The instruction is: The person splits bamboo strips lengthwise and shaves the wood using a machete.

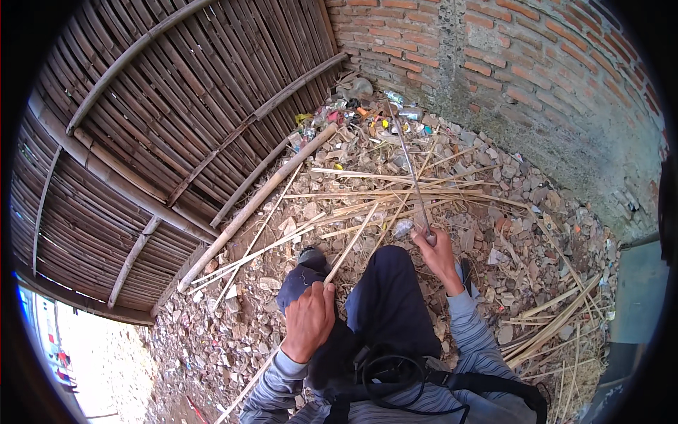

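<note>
My left hand (309, 321) is closed around a long pale bamboo strip (353, 244). The strip slants up and away past my knees, and its other end runs back beside my left forearm to the lower edge. In my right hand (438, 256) is the handle of a machete-like tool with a long, thin dark blade (409, 159). Seen nearly edge-on, that blade points away toward the brick wall and stays apart from the held strip. Beyond my knees, several loose bamboo strips (395, 192) lie crossed on the ground, partly under the blade.
Another bundle of bamboo strips (554, 328) lies at the right. A thick bamboo pole (258, 208) lies along the slatted bamboo wall (176, 106) on the left. A brick wall (522, 71) closes the far side. Litter (364, 112) gathers in the corner, over stony ground.
</note>
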Available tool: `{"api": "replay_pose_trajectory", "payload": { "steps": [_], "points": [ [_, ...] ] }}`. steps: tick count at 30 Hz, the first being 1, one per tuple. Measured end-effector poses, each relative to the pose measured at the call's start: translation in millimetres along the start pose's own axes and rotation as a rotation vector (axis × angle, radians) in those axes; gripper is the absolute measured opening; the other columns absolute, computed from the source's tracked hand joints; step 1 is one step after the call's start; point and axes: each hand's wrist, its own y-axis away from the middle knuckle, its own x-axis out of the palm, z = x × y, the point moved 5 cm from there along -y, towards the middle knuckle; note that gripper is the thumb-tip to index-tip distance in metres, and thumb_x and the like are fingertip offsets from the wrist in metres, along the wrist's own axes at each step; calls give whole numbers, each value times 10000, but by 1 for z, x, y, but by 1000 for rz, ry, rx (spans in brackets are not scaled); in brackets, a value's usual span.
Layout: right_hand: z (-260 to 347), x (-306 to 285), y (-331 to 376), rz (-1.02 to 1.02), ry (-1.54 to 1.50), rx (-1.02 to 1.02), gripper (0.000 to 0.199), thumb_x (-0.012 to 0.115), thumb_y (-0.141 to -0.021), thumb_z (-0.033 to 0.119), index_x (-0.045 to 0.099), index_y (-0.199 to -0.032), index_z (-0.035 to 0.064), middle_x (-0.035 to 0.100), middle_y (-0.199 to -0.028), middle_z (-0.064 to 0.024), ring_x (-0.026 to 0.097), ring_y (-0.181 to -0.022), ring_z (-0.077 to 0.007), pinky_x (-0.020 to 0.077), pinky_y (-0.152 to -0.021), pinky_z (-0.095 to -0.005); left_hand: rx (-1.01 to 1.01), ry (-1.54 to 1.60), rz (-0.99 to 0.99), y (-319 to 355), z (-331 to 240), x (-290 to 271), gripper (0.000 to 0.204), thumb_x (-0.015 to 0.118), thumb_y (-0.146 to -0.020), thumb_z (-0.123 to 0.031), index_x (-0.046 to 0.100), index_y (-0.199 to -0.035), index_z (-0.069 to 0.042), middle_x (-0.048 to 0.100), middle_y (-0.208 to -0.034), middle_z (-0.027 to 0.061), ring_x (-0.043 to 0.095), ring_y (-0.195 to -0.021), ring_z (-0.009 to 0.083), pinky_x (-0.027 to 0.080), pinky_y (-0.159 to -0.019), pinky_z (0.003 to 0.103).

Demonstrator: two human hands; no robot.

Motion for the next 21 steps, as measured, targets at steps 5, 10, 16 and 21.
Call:
{"api": "replay_pose_trajectory", "payload": {
  "steps": [5, 10, 16, 21],
  "points": [
    [21, 9, 32, 92, -337, 50, 452, 653, -1040, 425, 655, -886, 0, 442, -548, 19, 422, -479, -90, 314, -483, -345, 77, 187, -49, -21, -8, 0, 272, 519, -1103, -240, 591, -950, -26, 681, -823, 227, 653, -691, 469, 506, -624, 554],
    [53, 9, 44, 64, 12, -277, 439, 659, -1031, 411, 643, -902, -9, 465, -541, -66, 487, -465, -151, 405, -496, -362, 70, 220, 52, -37, -4, 17, 259, 596, -1073, -263, 602, -1017, -9, 647, -728, 231, 646, -713, 486, 488, -651, 567],
    [81, 27, 53, 164, 86, -428, 420, 719, -989, 447, 677, -937, 32, 578, -559, -103, 652, -526, -309, 472, -502, -407, 91, 392, 16, -41, -9, 21, 257, 693, -1023, -221, 607, -965, 15, 603, -667, 246, 649, -666, 470, 461, -579, 522],
    [73, 38, 48, 180, 228, -465, 428, 732, -976, 470, 694, -962, 44, 623, -584, -110, 689, -561, -318, 508, -508, -411, 69, 485, -14, -36, -15, 15, 251, 730, -999, -193, 619, -966, 30, 595, -659, 255, 656, -654, 466, 453, -551, 479]
  ]
}}
